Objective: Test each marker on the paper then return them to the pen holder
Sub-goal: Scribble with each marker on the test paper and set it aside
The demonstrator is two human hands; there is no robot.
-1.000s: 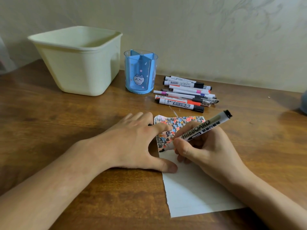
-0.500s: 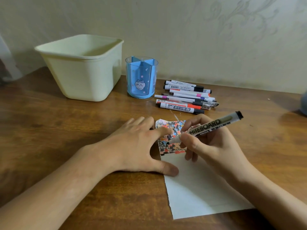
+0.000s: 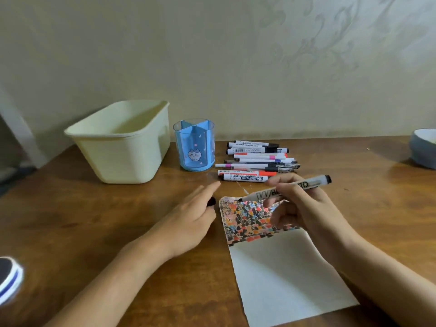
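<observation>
My right hand (image 3: pixel 304 208) grips an uncapped whiteboard marker (image 3: pixel 266 194), its dark tip over the top left corner of the paper (image 3: pixel 283 279). The paper's upper part is filled with coloured and black scribbles. My left hand (image 3: pixel 188 220) hovers left of the paper with its forefinger stretched out, and a black marker cap (image 3: pixel 210 201) shows pinched under its fingers. The blue pen holder (image 3: pixel 194 147) stands empty behind, with a pile of several markers and pens (image 3: pixel 257 161) lying to its right.
A cream plastic tub (image 3: pixel 122 142) stands left of the pen holder. A grey bowl (image 3: pixel 423 147) sits at the right edge of the wooden table (image 3: pixel 94 220). A blurred round white, black and blue object (image 3: pixel 9 279) shows at the lower left.
My left hand has lifted off the paper and moved left, its thumb now tucked under. My right hand has raised the marker from the scribbled area. The view has tilted upward.
</observation>
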